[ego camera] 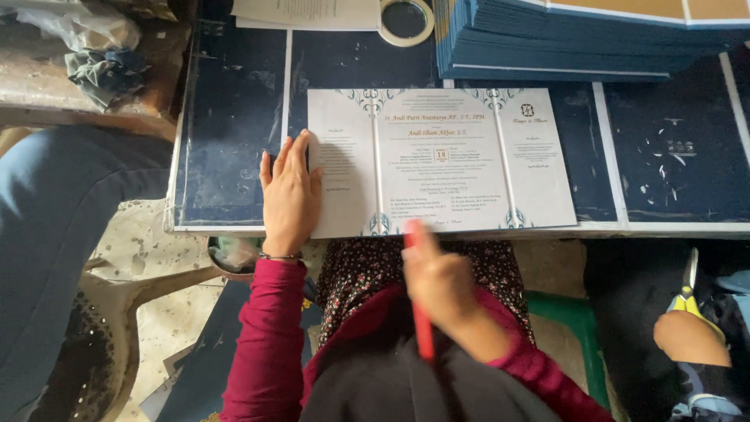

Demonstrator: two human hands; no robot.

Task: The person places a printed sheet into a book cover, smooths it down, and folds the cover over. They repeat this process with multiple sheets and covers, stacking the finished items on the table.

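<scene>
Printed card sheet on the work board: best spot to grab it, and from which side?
Probably the near edge of the printed sheet, from the person's side: it lies flat, so a top pinch finds nothing, but that edge reaches the board rim. The left hand already pins its left end; the right hand holds a red tool.

Tape roll [405, 20], stacked blue cards [562, 39]

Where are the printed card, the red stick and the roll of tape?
printed card [445, 156], head view, on its middle panel.
red stick [423, 332], head view, on the lower shaft below the right hand.
roll of tape [406, 21], head view, on its ring at the table's far edge.
</scene>
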